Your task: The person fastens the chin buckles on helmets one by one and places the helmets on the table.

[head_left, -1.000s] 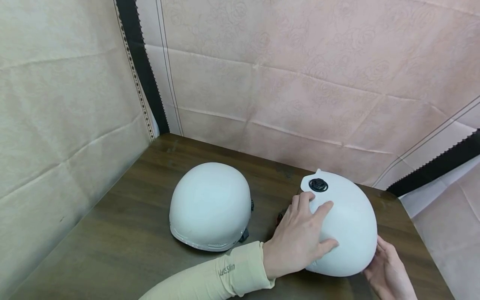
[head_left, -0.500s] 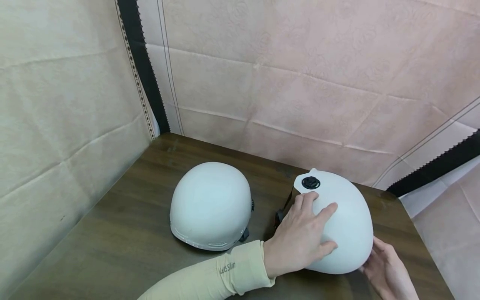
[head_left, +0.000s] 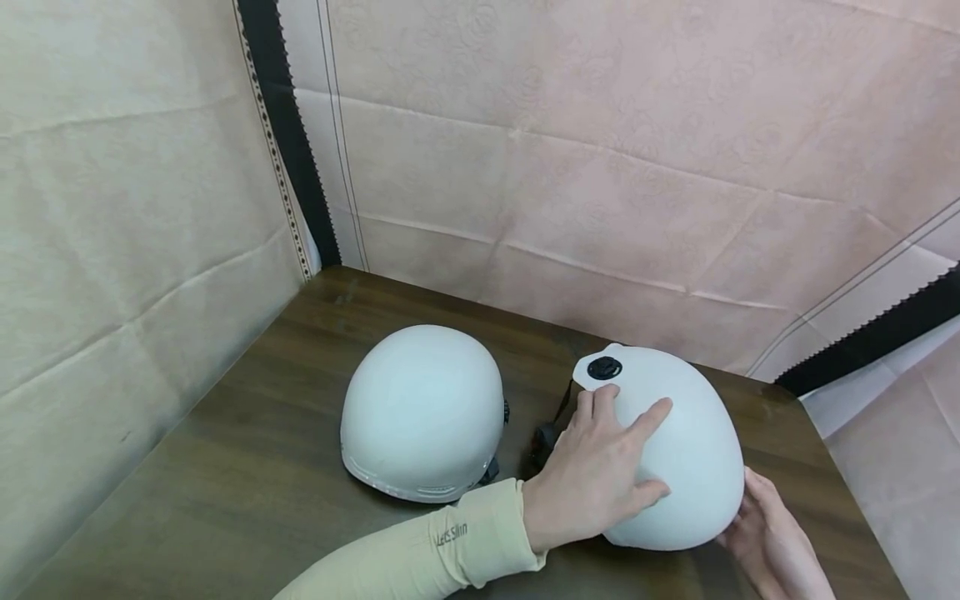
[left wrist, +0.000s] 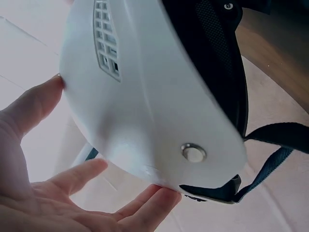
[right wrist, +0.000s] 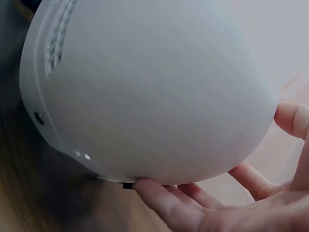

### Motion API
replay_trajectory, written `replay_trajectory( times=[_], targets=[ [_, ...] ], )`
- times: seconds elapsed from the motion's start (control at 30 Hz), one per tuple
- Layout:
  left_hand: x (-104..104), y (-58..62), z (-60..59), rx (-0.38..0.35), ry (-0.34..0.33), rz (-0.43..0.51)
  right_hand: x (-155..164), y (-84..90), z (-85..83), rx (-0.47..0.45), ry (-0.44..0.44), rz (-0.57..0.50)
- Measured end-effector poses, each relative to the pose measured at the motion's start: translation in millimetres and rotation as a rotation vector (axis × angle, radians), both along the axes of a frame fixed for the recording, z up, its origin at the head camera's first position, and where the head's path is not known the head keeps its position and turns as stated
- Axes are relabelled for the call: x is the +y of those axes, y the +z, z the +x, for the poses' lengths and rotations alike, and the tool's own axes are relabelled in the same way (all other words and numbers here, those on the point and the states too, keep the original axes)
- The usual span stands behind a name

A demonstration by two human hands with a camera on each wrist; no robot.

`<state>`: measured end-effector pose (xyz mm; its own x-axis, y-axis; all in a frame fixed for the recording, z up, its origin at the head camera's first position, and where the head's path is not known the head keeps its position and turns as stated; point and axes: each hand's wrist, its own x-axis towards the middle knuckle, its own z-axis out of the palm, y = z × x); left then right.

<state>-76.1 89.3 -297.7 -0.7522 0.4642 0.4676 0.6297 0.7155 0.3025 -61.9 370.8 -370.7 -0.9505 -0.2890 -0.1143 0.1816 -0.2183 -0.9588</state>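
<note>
Both hands cradle the tilted white helmet (head_left: 678, 450) at the table's (head_left: 225, 492) four o'clock: left hand (head_left: 592, 475) fingers spread flat on its shell, right hand (head_left: 772, 542) fingers straight underneath. A second helmet (head_left: 420, 412) sits at nine o'clock of it.

A dark wooden table (head_left: 225, 483) carries a white helmet (head_left: 422, 412) at centre and a tilted helmet (head_left: 675, 450) right.

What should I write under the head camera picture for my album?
Two hands, left hand and right hand, hold a tilted white helmet beside a second white helmet on a brown table.
</note>
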Motion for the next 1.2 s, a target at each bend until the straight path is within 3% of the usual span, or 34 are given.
replay_trajectory(
  times=[0.57, 0.73, 0.97, 1.2],
  targets=[
    [4, -4.5, -3.2, -0.067, -0.001, 0.008, 5, -1.7, 3.1, 0.04, -0.065, 0.064],
    [6, -6.2, -4.4, -0.083, 0.017, 0.019, 6, -0.5, 2.7, 0.052, -0.115, 0.144],
    [4, -11.3, -9.5, -0.236, 0.027, 0.081, 3, 4.3, -0.7, -0.032, -0.168, 0.306],
    [3, -18.3, -12.5, -0.231, 0.031, 0.106, 0, 5.6, -3.6, -0.061, -0.154, 0.34]
  ],
)
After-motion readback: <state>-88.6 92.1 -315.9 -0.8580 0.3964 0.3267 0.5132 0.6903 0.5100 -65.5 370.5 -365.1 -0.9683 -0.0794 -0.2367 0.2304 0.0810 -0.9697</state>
